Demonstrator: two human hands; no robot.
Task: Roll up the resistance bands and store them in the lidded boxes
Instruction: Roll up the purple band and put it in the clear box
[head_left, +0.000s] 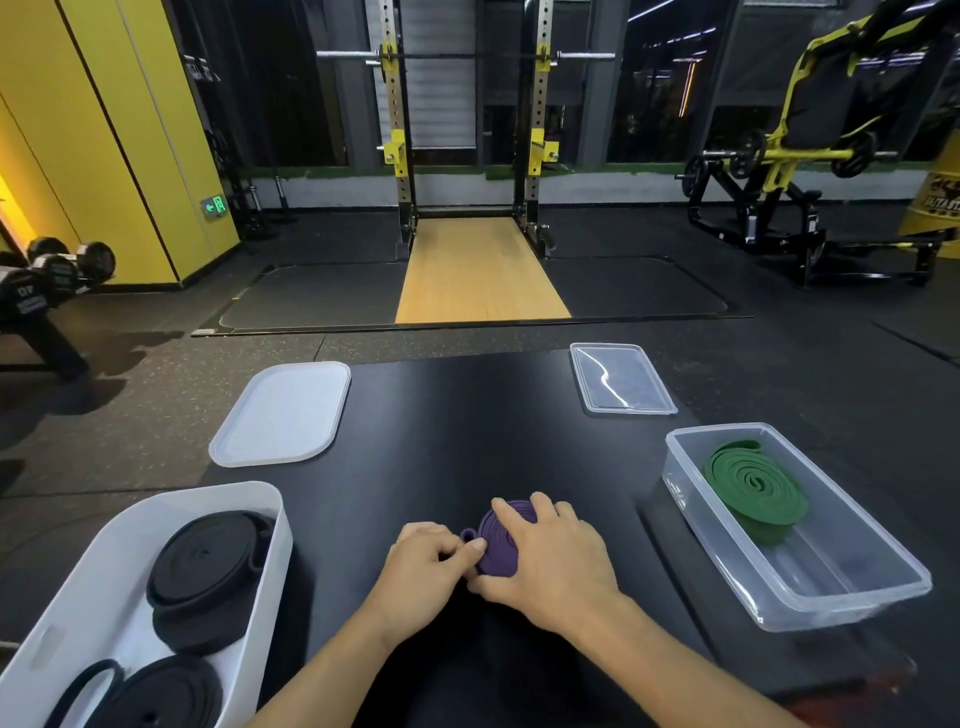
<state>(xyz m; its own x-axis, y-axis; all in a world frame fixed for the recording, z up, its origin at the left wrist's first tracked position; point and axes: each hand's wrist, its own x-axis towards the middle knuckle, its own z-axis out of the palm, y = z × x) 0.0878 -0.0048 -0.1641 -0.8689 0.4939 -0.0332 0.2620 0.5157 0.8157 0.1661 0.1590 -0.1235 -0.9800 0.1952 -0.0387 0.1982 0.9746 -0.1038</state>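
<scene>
Both hands, left (429, 564) and right (553, 558), clamp the purple band roll (497, 545) on the black tabletop (441, 441); squat rack (467, 130) stands beyond.

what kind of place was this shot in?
Almost certainly a gym: a squat rack holding a barbell straight ahead, dumbbells on a stand at left, a plate-loaded weight machine at right.
</scene>
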